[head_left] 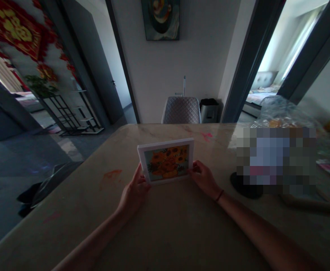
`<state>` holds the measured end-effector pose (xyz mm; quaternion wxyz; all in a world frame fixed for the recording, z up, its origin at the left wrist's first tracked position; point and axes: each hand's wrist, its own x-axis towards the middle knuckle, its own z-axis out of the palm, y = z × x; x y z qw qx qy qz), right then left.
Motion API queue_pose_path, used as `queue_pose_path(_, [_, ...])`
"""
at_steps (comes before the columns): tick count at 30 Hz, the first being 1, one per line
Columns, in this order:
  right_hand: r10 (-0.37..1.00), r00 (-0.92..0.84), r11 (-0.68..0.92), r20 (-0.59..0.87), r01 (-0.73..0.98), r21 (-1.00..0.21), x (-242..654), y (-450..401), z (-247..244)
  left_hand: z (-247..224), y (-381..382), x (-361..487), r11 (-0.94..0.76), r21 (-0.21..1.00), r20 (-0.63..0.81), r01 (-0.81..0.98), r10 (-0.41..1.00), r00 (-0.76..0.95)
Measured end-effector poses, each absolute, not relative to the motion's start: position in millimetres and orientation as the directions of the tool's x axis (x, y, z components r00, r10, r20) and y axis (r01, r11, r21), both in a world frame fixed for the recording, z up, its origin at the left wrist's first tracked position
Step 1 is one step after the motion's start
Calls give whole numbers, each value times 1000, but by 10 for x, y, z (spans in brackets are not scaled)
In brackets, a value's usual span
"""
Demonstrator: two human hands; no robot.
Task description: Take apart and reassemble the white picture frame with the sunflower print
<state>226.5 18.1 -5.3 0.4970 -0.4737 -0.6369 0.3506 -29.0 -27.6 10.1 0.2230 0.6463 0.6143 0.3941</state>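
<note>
Both of my hands hold a white picture frame [167, 162] with a sunflower picture in it, above the middle of the table. The frame stands on its long side, its face turned toward me and its left end slightly lower. My left hand [133, 194] grips the lower left corner, thumb up along the side edge. At the lower right corner, my right hand [205, 178] pinches the frame's edge; a dark band circles that wrist. Part of the fingers behind the frame is hidden. Whether its bottom edge touches the table I cannot tell.
The stone-patterned table [103, 214] bears orange and pink smears. To the right stand a round black base [246, 186], a blurred-out patch and clear plastic wrapping [283, 111]. A quilted chair [182, 110] and a bin [209, 109] are beyond the far edge.
</note>
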Motion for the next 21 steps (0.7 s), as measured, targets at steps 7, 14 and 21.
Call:
queue_pose_path(7, [944, -83, 330, 320, 293, -897, 2260, 158, -13, 178, -313, -242, -180, 750, 259, 637, 965, -32])
queue_pose_path(14, [955, -119, 294, 273, 220, -930, 2266, 175, -32, 71, -271, -305, -196, 736, 294, 648, 955, -45])
queue_pose_path(21, [979, -141, 156, 149, 37, -987, 2116, 116, -28, 25, -255, -311, -226, 574, 377, 787, 926, -9])
